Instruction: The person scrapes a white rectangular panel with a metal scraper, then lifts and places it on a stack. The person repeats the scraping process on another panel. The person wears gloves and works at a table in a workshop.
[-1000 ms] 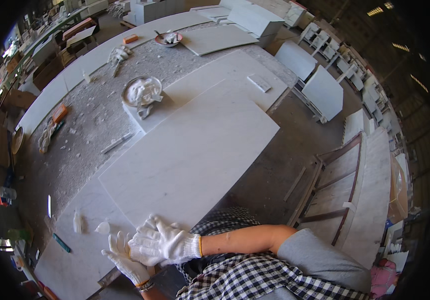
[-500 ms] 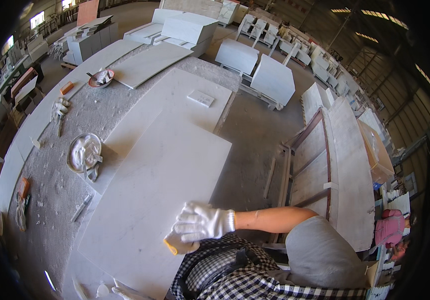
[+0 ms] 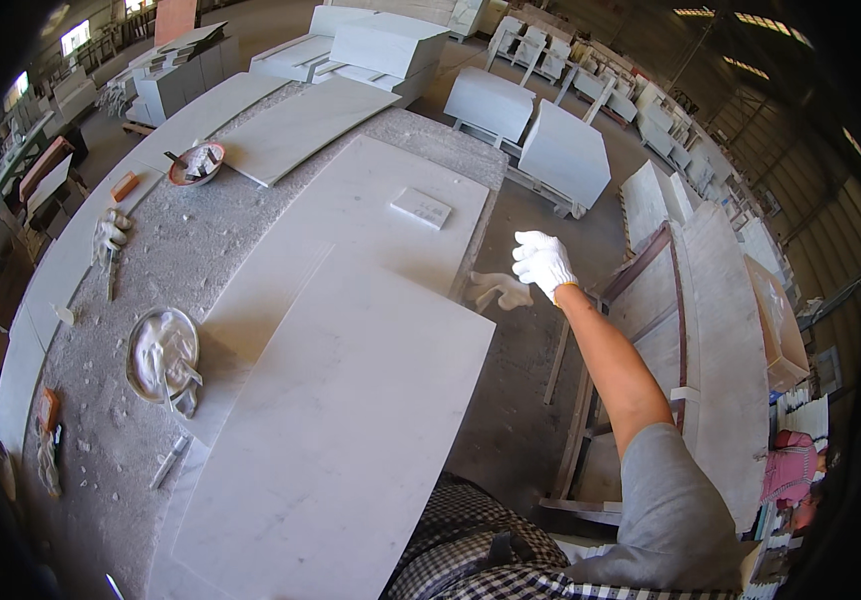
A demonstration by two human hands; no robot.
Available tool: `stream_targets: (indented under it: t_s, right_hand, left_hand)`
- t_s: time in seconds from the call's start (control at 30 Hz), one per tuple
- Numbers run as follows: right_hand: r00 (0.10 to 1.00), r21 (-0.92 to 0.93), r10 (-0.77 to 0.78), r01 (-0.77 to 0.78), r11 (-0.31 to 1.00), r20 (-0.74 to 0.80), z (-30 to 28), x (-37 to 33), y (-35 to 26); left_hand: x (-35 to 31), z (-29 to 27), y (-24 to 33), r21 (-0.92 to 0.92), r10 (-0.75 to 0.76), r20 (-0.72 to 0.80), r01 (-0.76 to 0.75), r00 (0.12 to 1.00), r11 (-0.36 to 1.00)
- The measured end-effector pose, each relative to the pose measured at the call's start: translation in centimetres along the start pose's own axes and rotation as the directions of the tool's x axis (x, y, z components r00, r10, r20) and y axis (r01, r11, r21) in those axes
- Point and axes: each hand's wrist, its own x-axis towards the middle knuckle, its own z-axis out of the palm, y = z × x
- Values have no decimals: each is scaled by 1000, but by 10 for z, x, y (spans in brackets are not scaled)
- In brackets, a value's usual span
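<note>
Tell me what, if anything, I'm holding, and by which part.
It can't be told for sure: the right hand is curled beside a blurred pale glove-like thing, with no grip on it visible. The left hand is out of view.

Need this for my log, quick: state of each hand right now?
Left hand: out of view; cannot be told.
Right hand: gloved, partly curled; whether it holds the blurred pale thing beside it cannot be told.
</note>
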Motion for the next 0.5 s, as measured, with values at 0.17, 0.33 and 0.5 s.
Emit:
stream_targets:
  t_s: [0.17,0.33,0.5]
  right_hand:
    - [975,394,-220,198,898,12,51,23,-43]
    - [996,280,-67,48,959,56,39,2,7]
    - [988,-223,154,-147,964,12,22,-117,114]
  left_hand:
    - [1,8,4,15,28,32,-28,999,1000]
    - [12,13,8,35,95,117,-100,989,994]
    - [26,19,11,38,180,230,-194,956,980]
